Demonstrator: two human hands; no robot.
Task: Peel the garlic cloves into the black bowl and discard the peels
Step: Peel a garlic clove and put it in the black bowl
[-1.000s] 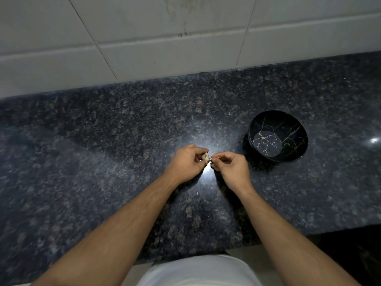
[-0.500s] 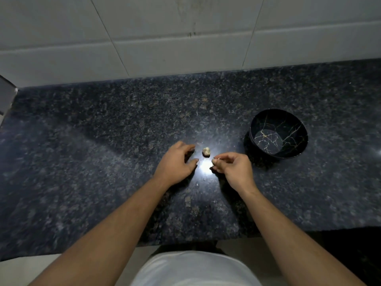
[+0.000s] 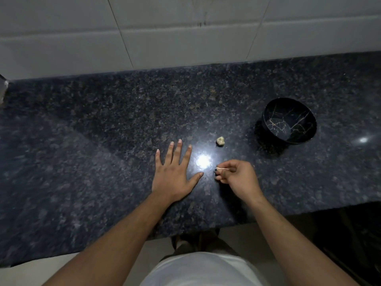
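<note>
dark speckled granite counter under a pale tiled wall, one bright lamp glare bouncing off the stone right between the hands

start at the fingertips: the right hand has thumb and forefinger pinched on a thin pale sliver of peel, the other fingers curled in under it, and the hand is held just above the counter near the front edge. that looks like a hand carrying waste, kept apart from the food, most likely so the scrap can go off to wherever the peels are dumped; no bin shows in this view

the left hand is the opposite story: fingers straight and spread, palm flat on the stone, thumb angled out toward the glare, holding nothing. it reads as a resting or bracing hand, parked while the right one deals with the skin

move outward and there's the clove, lying alone on the counter beyond the glare, apart from both hands and between them and the bowl. it's a small lumpy thing, cream to yellowish, with a rough uneven outline; too small to say whether skin still clings to it

further right sits the black bowl, veined with thin gold lines inside, upright, and nothing visible in it. so the clove is not yet in there; my read is one strip is off and the clove still needs picking up again, either for more peeling or for the drop into the bowl
</note>
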